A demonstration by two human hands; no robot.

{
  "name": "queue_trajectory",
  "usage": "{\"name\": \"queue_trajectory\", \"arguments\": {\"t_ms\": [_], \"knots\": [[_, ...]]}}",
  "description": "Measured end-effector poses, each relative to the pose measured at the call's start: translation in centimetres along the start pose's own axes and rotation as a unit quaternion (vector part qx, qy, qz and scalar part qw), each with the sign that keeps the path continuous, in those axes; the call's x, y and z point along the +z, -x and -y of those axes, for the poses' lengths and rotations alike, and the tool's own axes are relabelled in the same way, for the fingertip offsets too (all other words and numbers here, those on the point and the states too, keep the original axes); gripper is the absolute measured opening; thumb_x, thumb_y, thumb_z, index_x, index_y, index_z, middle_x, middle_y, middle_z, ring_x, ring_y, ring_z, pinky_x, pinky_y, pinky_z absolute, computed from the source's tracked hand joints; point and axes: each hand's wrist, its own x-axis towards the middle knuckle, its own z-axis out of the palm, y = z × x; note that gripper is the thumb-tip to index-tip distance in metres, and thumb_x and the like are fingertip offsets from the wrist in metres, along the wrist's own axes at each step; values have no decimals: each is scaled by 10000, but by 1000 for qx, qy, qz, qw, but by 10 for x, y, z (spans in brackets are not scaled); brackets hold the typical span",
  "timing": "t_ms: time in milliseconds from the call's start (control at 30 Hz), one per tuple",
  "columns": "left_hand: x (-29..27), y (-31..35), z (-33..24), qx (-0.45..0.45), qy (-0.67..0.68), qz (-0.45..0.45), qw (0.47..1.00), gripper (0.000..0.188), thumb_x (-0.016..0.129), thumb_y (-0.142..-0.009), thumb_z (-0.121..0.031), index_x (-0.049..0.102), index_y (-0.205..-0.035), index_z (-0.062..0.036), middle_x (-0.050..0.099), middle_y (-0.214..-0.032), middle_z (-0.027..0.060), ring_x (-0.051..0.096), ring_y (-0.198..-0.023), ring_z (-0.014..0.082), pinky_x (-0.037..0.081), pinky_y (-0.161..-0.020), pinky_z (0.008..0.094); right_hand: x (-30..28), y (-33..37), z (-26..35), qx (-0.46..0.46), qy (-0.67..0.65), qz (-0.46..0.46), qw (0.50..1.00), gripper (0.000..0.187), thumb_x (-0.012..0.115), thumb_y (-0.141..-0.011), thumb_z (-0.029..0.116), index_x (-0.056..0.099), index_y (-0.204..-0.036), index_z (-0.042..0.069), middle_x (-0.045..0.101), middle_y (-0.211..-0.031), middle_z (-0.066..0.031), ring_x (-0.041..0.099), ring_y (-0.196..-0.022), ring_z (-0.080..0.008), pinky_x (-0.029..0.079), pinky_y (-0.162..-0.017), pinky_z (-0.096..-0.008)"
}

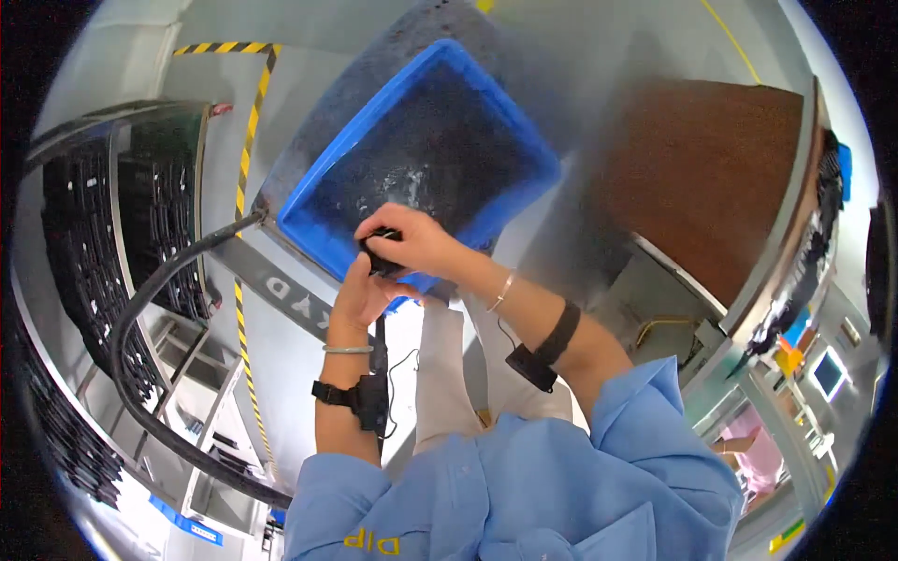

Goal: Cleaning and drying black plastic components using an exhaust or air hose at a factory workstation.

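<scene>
My left hand (359,295) and my right hand (417,245) meet over the near edge of a blue plastic bin (360,126). Between them is a small black part (385,251), its exact kind hidden by my fingers. The right hand's fingers are closed over its top, while the left hand grips it from below and the left side. Inside the bin lies a dark mass (440,131) with some shiny, light bits near the hands; single pieces cannot be made out.
The bin rests on a grey platform trolley (313,140) with a curved black handle (122,327). Racks of black parts (79,215) stand left, beside yellow-black floor tape (251,131). A brown-topped table (702,178) is at right. Another person's pink sleeve (758,453) shows far right.
</scene>
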Motion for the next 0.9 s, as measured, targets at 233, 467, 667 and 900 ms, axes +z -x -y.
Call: {"name": "queue_trajectory", "arguments": {"t_ms": [233, 467, 667, 900], "knots": [[58, 4, -18, 18, -171, 80, 982, 413, 656, -792, -302, 528, -1093, -48, 582, -975, 88, 580, -834, 237, 499, -642, 368, -24, 6, 73, 3, -110, 80, 991, 200, 556, -798, 130, 653, -965, 80, 631, -910, -78, 583, -901, -168, 461, -801, -300], [97, 9, -27, -15, -201, 7, 979, 205, 659, -744, -95, 545, -912, -66, 532, -777, 26, 521, -685, 146, 419, -587, 280, -19, -3, 78, 38, -203, 91, 974, 206, 560, -802, 122, 651, -982, 78, 647, -843, -61, 587, -792, -148, 477, -751, -305], [111, -5, -24, -21, -292, -64, 954, 121, 641, -756, -119, 529, -786, -85, 451, -616, -12, 426, -517, 105, 364, -491, 267, -15, -13, 68, 33, -131, 32, 990, 218, 526, -835, 159, 646, -1006, 96, 640, -813, -86, 594, -760, -177, 481, -742, -315], [105, -16, -7, 10, -442, -161, 883, 134, 609, -774, -174, 573, -722, -56, 484, -561, 0, 452, -470, 139, 377, -449, 294, -6, -15, 51, 28, 14, -100, 995, 183, 482, -877, 125, 621, -989, 88, 571, -699, -28, 540, -648, -135, 450, -621, -289]]}}
